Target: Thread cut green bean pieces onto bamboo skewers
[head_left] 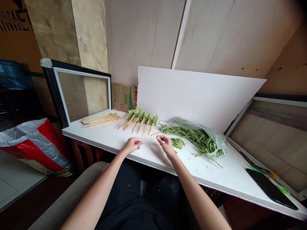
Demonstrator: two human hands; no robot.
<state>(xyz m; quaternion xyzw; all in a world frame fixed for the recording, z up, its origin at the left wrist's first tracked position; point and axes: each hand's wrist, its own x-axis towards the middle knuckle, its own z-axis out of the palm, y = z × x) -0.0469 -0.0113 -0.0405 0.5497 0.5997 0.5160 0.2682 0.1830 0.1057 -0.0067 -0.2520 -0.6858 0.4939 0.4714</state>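
Note:
Above the front part of the white table, my left hand (pixel 132 145) is closed, thumb and fingers curled together; what it pinches, if anything, is too fine to make out. To its right, my right hand (pixel 166 145) pinches a short piece of green bean (pixel 157 136) at its fingertips. A thin pale line, perhaps a skewer, shows just left of that piece. Close beside the right hand lies a small pile of cut bean pieces (pixel 177 143). Behind my hands, finished skewers of green beans (pixel 143 115) are stacked with their bare sticks pointing toward me.
Loose bamboo skewers (pixel 102 119) lie at the table's left. A clear plastic bag of long green beans (pixel 202 137) spreads on the right. A black phone (pixel 271 188) and scissors (pixel 259 167) rest near the right end. A white board (pixel 192 95) leans behind the table (pixel 148 150).

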